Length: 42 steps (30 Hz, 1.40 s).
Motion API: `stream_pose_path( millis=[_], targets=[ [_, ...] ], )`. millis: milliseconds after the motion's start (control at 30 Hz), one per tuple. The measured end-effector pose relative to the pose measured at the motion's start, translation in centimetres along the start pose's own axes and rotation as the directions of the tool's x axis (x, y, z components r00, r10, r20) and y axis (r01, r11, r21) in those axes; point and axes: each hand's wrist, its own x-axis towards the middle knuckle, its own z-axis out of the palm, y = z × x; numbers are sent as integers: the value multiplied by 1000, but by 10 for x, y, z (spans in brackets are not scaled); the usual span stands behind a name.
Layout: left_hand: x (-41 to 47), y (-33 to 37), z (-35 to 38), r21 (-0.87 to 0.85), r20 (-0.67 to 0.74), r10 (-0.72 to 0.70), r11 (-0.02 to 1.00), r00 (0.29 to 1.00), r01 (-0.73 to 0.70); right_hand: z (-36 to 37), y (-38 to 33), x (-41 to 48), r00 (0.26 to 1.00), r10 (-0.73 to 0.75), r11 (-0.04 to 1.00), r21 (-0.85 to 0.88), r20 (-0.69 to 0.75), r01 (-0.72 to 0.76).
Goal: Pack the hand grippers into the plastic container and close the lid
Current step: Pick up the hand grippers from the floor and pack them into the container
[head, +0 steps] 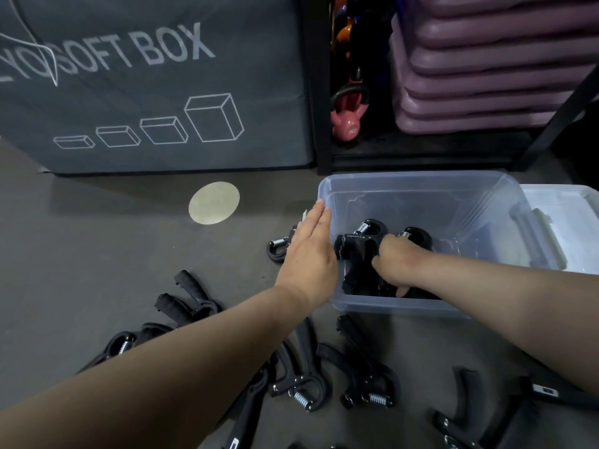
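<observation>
A clear plastic container (421, 183) stands on the floor with black hand grippers (359, 244) in its left half. My right hand (397, 257) is inside it, fingers curled around one of those grippers. My left hand (308, 254) lies flat against the outside of the container's left wall, fingers straight and holding nothing. One hand gripper (277, 247) lies on the floor just left of that hand, partly hidden by it. Several more hand grippers (366, 380) are scattered on the floor in front of the container. The lid (570, 215) lies to the container's right.
A grey soft box (146, 92) stands at the back left. A black rack behind the container holds a pink kettlebell (346, 121) and stacked purple mats (492, 76). A pale round floor mark (214, 202) sits left of the container.
</observation>
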Motion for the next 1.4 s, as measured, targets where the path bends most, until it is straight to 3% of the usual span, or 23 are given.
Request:
stream_pose_path(
  millis=[200, 433, 633, 800, 1000, 1167, 1300, 1400],
  targets=[
    [0, -2, 0, -17, 1, -2, 1000, 1000, 2, -6, 2, 0, 996, -23, 1000, -4, 81, 23],
    [1, -4, 2, -29, -10, 7, 1000, 1000, -8, -4, 11, 6, 989, -69, 988, 144, 128, 50],
    [3, -7, 4, -37, -16, 12, 999, 1000, -13, 1, 16, 5, 993, -104, 982, 166, 63, 93],
    [3, -7, 4, -39, -20, 11, 999, 1000, -12, 3, 19, 4, 990, -139, 990, -7, 0, 139],
    [2, -5, 4, -41, -17, 9, 999, 1000, -10, 2, 17, 5, 992, -128, 990, -58, 0, 128],
    [2, -5, 4, -42, -20, 18, 999, 1000, -19, -4, 19, 8, 977, -182, 969, -186, -109, 160],
    [2, -5, 4, -60, -21, 9, 998, 1000, -10, -13, 22, 20, 957, -160, 983, -126, -240, 133],
    [2, -5, 3, -71, -16, 4, 997, 1000, -5, -22, 21, 23, 956, -145, 988, -92, -254, 125]
  ],
)
